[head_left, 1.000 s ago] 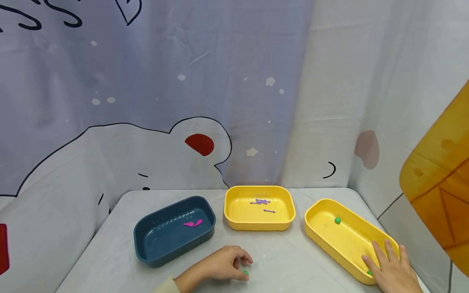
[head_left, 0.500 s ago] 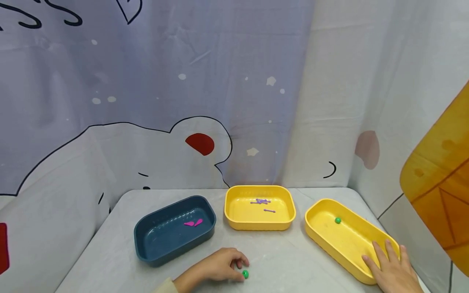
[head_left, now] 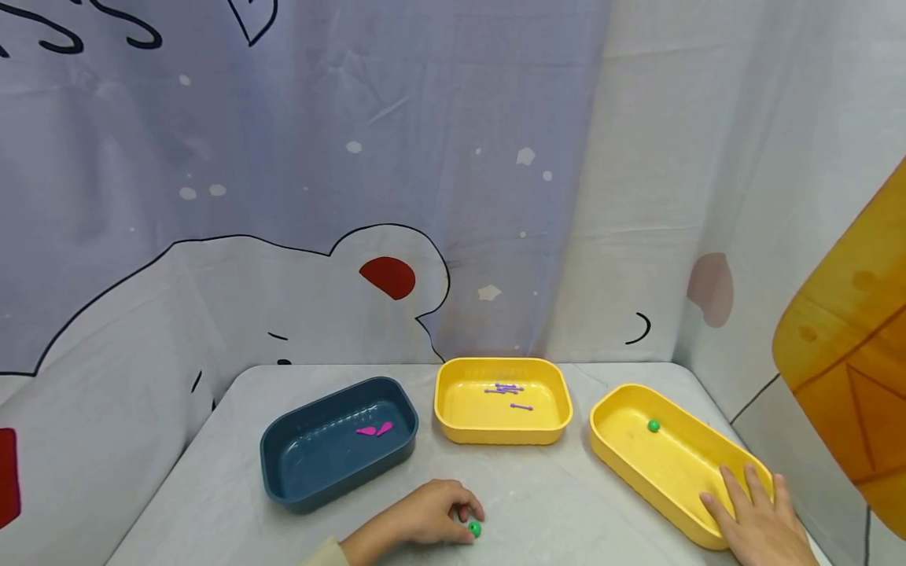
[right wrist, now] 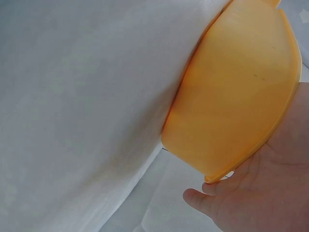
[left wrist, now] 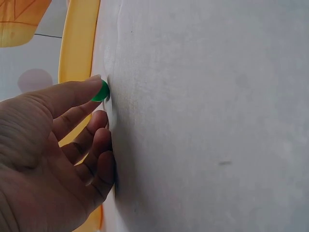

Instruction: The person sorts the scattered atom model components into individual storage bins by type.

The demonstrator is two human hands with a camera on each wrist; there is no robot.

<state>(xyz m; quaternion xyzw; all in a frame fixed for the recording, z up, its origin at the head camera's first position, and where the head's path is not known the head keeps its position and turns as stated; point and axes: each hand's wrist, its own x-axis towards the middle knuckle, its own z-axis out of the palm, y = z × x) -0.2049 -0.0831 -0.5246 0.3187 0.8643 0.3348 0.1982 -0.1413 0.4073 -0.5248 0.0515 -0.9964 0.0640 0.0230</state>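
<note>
In the head view, my left hand (head_left: 437,512) is low over the table, its thumb and index fingertips pinching a small round green bead (head_left: 475,529). The left wrist view has the thumb tip partly covering that bead (left wrist: 100,92), right at the tabletop; the other fingers curl loosely below. My right hand (head_left: 767,523) rests over the near end of the right-hand yellow tray (head_left: 626,464), its fingers spread and fairly straight across the rim. Seen from the right wrist, the palm (right wrist: 270,188) lies along the rim of this tray (right wrist: 231,101). Another green bead (head_left: 653,425) sits inside it.
A dark blue tray (head_left: 300,472) on the left has pink spoon-shaped pieces (head_left: 375,430) in it. Another yellow tray (head_left: 502,435) stands at the back middle with several thin purple sticks (head_left: 506,388). Printed cloth (head_left: 495,196) hangs behind the white-covered table (head_left: 552,503).
My left hand drew back slightly left, baring the bead, then came right again to it. A bit of green seen under my right hand one second ago is hidden now. The trays stay put.
</note>
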